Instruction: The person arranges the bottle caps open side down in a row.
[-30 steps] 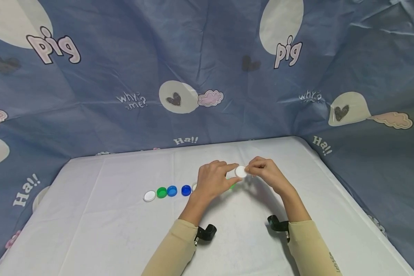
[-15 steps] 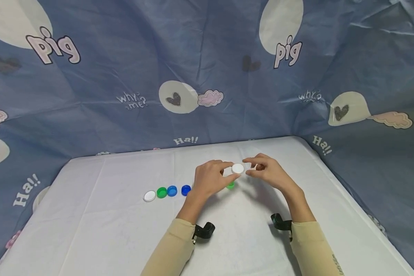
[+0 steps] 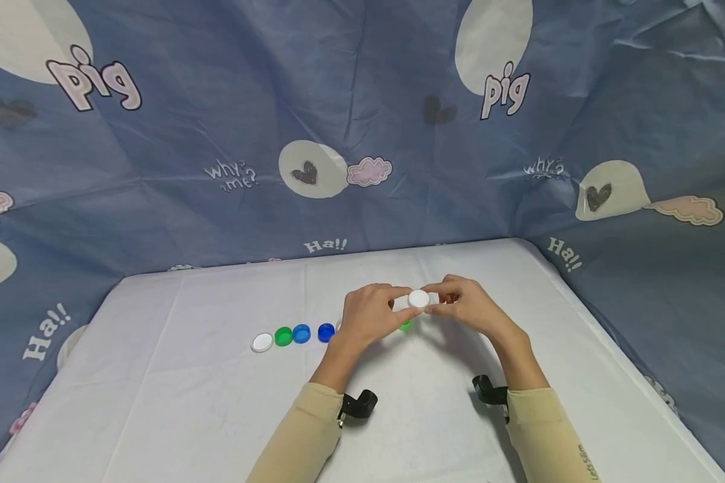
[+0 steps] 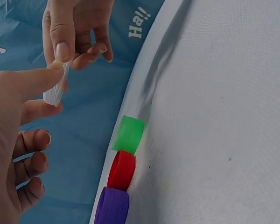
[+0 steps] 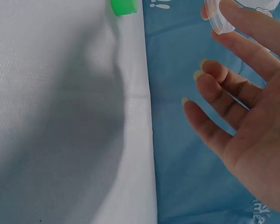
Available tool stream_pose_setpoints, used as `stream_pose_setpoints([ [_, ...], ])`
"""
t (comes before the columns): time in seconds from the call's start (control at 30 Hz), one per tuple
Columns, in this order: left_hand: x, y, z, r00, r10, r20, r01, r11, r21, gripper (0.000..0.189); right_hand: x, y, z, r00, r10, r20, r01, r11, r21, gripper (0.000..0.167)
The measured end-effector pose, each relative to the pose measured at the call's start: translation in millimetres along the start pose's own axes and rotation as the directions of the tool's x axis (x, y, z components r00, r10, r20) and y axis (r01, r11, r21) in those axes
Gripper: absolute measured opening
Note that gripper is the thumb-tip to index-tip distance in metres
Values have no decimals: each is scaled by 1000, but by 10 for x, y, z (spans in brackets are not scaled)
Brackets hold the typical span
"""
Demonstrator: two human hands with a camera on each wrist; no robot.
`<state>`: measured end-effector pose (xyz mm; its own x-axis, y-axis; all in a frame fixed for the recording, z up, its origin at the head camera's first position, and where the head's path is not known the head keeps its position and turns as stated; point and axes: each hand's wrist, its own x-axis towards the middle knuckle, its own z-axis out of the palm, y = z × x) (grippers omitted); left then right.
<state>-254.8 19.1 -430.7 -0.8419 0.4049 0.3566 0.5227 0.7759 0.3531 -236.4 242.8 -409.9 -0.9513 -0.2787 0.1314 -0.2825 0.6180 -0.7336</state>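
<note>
A round white, partly see-through cap (image 3: 419, 298) is held above the table between my two hands. My left hand (image 3: 365, 314) pinches it from the left with thumb and index finger; the left wrist view shows the cap (image 4: 56, 88) edge-on. From the right, the thumb and index finger of my right hand (image 3: 474, 308) grip the same cap (image 5: 219, 18). The right hand's other fingers are loosely bent. Just below the cap, a light green cap (image 3: 405, 325) stands on the table. A red cap (image 4: 122, 170) and a purple cap (image 4: 112, 205) follow it in the left wrist view.
Left of my hands, a white cap (image 3: 262, 343), a green cap (image 3: 283, 336), a light blue cap (image 3: 301, 333) and a dark blue cap (image 3: 325, 332) lie in a row on the white-covered table (image 3: 205, 402). A printed blue curtain (image 3: 399, 215) hangs behind.
Half a second ago the right fingers were spread apart beside the cap; now they grip it again. The left hand keeps its pinch and has shifted only slightly. The caps on the table stay put.
</note>
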Motion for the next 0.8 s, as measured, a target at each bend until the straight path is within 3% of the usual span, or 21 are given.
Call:
stream_pose_setpoints([
  [0.2, 15, 10, 25, 1000, -4, -2, 4, 1000, 8, 43, 19, 29, 13, 1000, 16, 4, -16, 999, -39, 37],
  [0.43, 32, 31, 110, 1000, 19, 16, -20, 999, 38, 33, 26, 79, 47, 995, 102, 24, -99, 991, -96, 39],
  [0.8, 53, 72, 237, 987, -90, 132, 79, 993, 84, 44, 38, 175, 120, 981, 184, 67, -176, 977, -119, 40],
])
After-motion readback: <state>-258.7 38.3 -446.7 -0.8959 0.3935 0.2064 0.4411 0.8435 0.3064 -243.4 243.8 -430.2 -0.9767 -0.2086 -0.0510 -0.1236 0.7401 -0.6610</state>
